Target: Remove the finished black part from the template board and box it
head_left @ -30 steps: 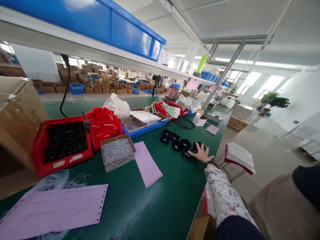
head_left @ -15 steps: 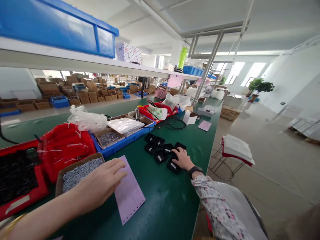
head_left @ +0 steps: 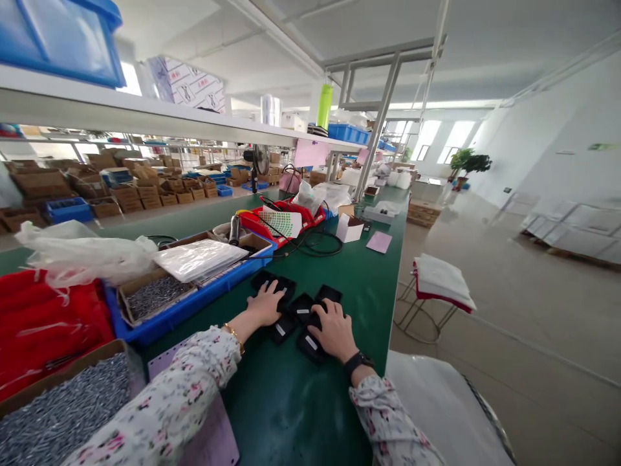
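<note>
1. The black plastic parts (head_left: 301, 308) lie in a loose cluster on the green worktop (head_left: 291, 401), flat and dark, several with a small white label on top.
2. The left hand (head_left: 264, 303) lies palm down on the cluster's left part, fingers (head_left: 276, 289) spread flat and pressing rather than closed around anything.
3. The right hand (head_left: 334, 330) lies palm down on the cluster's right part, fingers (head_left: 321, 309) bent lightly over one piece; whether it actually grips that piece cannot be told.
4. Left of the cluster, just beside it, runs a blue tray (head_left: 204, 301) holding cartons of screws (head_left: 155, 294) and a clear plastic bag (head_left: 196, 257).
5. Right of the cluster the worktop is bare up to its edge; beyond the edge stands a stool with a white stack (head_left: 439, 281).
6. Behind the cluster lie a coiled black cable (head_left: 317, 244) and a red bin (head_left: 286, 223); nearer the camera a pink sheet (head_left: 213, 440) lies on the worktop.
7. A shelf (head_left: 145, 116) runs overhead, and the hall floor opens wide to the right.
</note>
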The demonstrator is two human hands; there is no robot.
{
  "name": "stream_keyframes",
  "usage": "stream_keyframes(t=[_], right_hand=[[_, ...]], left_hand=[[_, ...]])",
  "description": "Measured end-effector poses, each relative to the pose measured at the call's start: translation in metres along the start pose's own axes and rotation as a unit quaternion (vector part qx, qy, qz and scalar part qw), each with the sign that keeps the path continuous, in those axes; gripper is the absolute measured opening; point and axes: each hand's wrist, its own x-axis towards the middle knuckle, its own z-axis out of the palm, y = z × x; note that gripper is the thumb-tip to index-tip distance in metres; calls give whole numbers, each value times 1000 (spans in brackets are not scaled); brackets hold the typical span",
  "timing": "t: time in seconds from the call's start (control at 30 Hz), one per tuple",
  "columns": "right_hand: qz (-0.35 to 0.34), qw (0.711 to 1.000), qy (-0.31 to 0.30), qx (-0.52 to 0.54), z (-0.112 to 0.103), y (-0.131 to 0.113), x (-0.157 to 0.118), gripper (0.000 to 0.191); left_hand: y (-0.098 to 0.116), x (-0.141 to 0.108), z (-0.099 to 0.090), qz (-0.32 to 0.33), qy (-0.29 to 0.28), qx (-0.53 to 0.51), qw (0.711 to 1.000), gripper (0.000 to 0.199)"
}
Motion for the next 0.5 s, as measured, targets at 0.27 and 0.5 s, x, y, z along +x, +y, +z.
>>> stream_keyframes(t=[0.27,0.5], right_hand=[[-1,1000,-5,5,-2,2,-1,33],[9,1000,-14,-13,-2,-4,1,35]], left_hand=[[-16,-25,11,-26,112,13,993,29],[-11,-55,-10,-16,143,1,990,24]])
